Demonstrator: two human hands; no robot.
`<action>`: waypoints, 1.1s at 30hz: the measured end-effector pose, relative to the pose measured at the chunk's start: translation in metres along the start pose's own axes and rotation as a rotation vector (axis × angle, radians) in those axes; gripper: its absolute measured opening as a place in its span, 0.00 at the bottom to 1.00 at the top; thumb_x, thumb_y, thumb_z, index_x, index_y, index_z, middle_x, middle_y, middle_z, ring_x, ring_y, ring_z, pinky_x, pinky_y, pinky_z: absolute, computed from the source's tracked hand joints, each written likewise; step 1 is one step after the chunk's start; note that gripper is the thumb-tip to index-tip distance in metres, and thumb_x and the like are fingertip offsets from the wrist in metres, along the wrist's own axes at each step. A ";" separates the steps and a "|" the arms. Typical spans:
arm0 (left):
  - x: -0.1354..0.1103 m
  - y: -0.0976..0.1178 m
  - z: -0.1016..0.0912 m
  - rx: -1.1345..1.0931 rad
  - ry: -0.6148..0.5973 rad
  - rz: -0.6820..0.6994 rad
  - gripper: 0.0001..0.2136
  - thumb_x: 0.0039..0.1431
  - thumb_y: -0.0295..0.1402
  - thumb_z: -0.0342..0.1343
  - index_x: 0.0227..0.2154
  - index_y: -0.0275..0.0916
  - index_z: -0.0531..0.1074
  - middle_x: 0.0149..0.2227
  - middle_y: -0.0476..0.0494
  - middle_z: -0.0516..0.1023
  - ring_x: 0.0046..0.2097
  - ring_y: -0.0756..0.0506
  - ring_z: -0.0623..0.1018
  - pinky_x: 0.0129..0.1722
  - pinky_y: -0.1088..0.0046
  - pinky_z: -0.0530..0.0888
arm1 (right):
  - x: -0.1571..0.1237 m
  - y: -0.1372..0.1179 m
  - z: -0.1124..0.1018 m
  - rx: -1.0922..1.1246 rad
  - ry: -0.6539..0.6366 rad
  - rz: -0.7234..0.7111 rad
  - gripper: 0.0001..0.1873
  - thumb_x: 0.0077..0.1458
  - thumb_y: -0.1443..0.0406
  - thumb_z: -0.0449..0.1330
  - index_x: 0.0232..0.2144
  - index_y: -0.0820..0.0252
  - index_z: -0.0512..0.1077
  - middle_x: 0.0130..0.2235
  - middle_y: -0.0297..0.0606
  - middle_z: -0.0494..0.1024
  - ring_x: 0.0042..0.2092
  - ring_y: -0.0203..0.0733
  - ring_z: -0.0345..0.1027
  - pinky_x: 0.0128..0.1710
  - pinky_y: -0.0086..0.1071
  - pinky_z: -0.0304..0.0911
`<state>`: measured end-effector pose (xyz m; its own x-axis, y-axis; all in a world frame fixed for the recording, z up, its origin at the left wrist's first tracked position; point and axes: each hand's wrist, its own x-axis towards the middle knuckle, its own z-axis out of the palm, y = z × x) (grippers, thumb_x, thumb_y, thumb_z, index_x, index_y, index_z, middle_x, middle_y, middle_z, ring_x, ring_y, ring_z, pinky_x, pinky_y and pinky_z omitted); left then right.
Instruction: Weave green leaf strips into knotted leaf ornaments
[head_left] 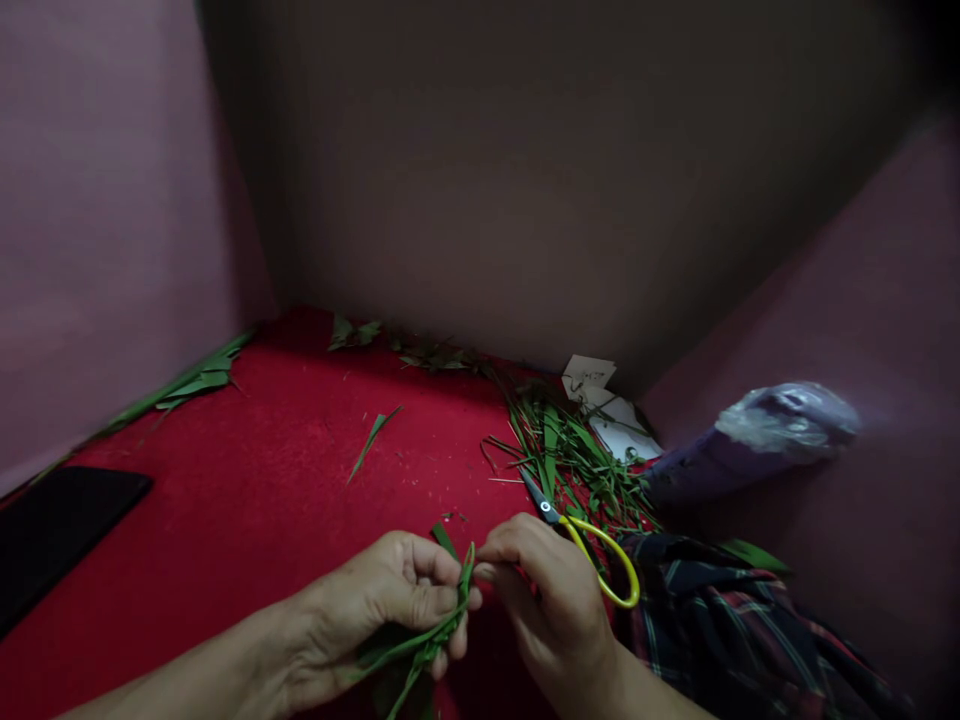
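Observation:
My left hand [375,605] is closed around a small bundle of folded green leaf strips [442,632], with loose ends trailing down toward the wrist. A narrow loop of leaf stands up at its top. At that loop, the thumb and forefinger of my right hand [551,600] are pinched together on the leaf's edge; exactly how much they grip is partly hidden. Just beyond my right hand lie scissors [545,507] with yellow handles and dark blades. Past them is a heap of cut green leaves [570,450]. A single leaf scrap [367,440] lies farther off, left of the heap.
Red flooring [247,500] runs up to the walls. A black flat object [67,530] lies at left, near long leaves [202,380]. White papers [615,420] rest behind the heap. At right are a plastic-wrapped purple roll [720,455] and plaid cloth [720,620].

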<state>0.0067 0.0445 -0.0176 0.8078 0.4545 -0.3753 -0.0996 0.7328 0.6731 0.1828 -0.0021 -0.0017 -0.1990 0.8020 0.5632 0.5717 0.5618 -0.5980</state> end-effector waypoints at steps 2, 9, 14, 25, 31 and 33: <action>0.000 -0.002 -0.001 -0.030 -0.040 -0.019 0.11 0.45 0.34 0.65 0.27 0.30 0.74 0.20 0.43 0.77 0.19 0.52 0.74 0.20 0.81 0.66 | 0.000 -0.001 0.000 0.025 0.004 -0.004 0.06 0.56 0.73 0.53 0.28 0.61 0.67 0.25 0.36 0.71 0.28 0.36 0.63 0.28 0.30 0.57; 0.002 -0.003 -0.002 -0.098 -0.119 -0.032 0.13 0.40 0.34 0.68 0.26 0.31 0.74 0.20 0.42 0.78 0.19 0.51 0.74 0.20 0.79 0.67 | 0.000 -0.006 0.000 0.076 0.039 -0.042 0.06 0.55 0.74 0.54 0.29 0.61 0.68 0.25 0.36 0.71 0.28 0.36 0.64 0.28 0.30 0.58; 0.002 -0.004 -0.003 -0.064 -0.117 -0.052 0.13 0.42 0.34 0.67 0.30 0.30 0.76 0.21 0.43 0.77 0.19 0.52 0.74 0.21 0.80 0.68 | 0.000 -0.004 0.001 0.069 0.034 -0.043 0.07 0.55 0.74 0.53 0.29 0.61 0.67 0.25 0.36 0.72 0.28 0.36 0.64 0.28 0.29 0.57; -0.001 0.002 0.002 -0.035 -0.087 -0.007 0.13 0.41 0.35 0.68 0.22 0.31 0.72 0.20 0.44 0.77 0.19 0.52 0.73 0.19 0.82 0.66 | 0.000 -0.005 -0.002 0.096 -0.014 -0.026 0.06 0.55 0.74 0.53 0.32 0.61 0.68 0.26 0.37 0.71 0.29 0.38 0.63 0.29 0.31 0.57; 0.000 0.004 0.003 0.016 -0.065 0.009 0.14 0.40 0.38 0.68 0.22 0.31 0.73 0.19 0.45 0.76 0.19 0.53 0.72 0.19 0.82 0.65 | 0.004 -0.009 -0.004 0.065 -0.041 -0.101 0.10 0.54 0.74 0.52 0.37 0.62 0.69 0.27 0.38 0.72 0.29 0.38 0.64 0.28 0.32 0.58; -0.001 0.004 0.003 0.034 -0.053 0.020 0.15 0.39 0.39 0.68 0.22 0.31 0.73 0.19 0.45 0.76 0.18 0.53 0.72 0.18 0.82 0.64 | 0.004 -0.010 -0.004 0.049 -0.040 -0.095 0.09 0.54 0.74 0.52 0.36 0.62 0.69 0.26 0.37 0.72 0.28 0.38 0.63 0.28 0.32 0.58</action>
<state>0.0076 0.0456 -0.0121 0.8358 0.4405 -0.3277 -0.0970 0.7060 0.7016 0.1792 -0.0053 0.0093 -0.2826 0.7516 0.5960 0.5094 0.6440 -0.5707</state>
